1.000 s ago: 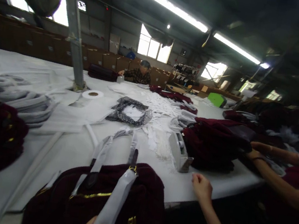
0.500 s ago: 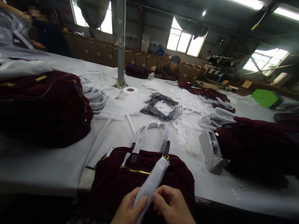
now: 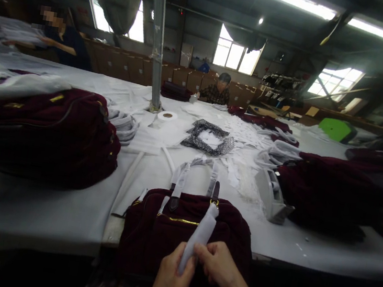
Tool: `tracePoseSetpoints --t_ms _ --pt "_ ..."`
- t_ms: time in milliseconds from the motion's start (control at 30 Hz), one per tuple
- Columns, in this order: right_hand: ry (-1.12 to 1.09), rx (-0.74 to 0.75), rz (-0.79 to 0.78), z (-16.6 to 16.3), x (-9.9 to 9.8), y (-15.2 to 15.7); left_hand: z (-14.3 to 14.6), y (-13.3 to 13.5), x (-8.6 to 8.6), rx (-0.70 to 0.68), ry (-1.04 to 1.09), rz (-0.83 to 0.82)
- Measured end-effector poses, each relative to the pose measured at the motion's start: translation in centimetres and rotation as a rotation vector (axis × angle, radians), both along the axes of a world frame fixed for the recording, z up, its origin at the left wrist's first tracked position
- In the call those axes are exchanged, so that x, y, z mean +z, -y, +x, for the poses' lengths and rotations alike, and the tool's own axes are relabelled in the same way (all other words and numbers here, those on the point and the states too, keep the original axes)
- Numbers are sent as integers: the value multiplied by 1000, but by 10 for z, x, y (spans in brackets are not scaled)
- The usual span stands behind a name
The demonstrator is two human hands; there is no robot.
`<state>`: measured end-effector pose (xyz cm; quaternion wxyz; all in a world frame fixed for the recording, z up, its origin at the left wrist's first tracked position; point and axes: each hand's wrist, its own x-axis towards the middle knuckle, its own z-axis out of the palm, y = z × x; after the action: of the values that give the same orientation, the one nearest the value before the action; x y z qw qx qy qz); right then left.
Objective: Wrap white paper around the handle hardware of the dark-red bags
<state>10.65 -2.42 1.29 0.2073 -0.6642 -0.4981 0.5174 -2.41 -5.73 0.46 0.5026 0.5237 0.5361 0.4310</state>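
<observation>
A burgundy handbag [image 3: 181, 205] stands at the table's front edge, close to me. Its two raised handles [image 3: 181, 180] are wrapped in white material, and a gold zipper [image 3: 182, 221] runs across its front. From the ring by the right handle hangs a white foam wrap [image 3: 201, 230] in a narrow roll; whatever lies inside is hidden. My left hand [image 3: 174, 272] is closed around the lower part of this wrap. At the wrap's right edge my right hand [image 3: 218, 262] pinches with thumb and fingers, closed on it.
Burgundy bags are piled at left [image 3: 39, 139] and at right [image 3: 336, 191]. A grey tape dispenser [image 3: 272, 195] stands before the right pile. Farther back are a white roll [image 3: 167, 116], a black-and-white speckled bag [image 3: 196, 137] and a metal post [image 3: 157, 51]. Two people work across the table.
Both my hands and the wrap have shifted slightly right, and the wrap's lower end is now hidden by my left hand. The person at far left has lowered an arm with clear plastic.
</observation>
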Motion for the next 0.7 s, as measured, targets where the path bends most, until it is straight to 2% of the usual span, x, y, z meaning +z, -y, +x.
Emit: tracePoseSetpoints --t_ms 167,367,467,567,700 --pt "-138 -26 -11 0 -5 2 -2 -1 3 12 0 -23" --pt "-238 -85 -11 4 1 4 -3 -6 -6 -86 334 -222" --pt "-536 -12 -33 4 3 7 0 -8 -2 -148 542 -303" --pt "-830 -6 -42 4 2 7 2 -9 7 -176 751 -377" --pt "-1012 -13 -53 4 -2 5 -2 -13 15 -230 1044 -601"
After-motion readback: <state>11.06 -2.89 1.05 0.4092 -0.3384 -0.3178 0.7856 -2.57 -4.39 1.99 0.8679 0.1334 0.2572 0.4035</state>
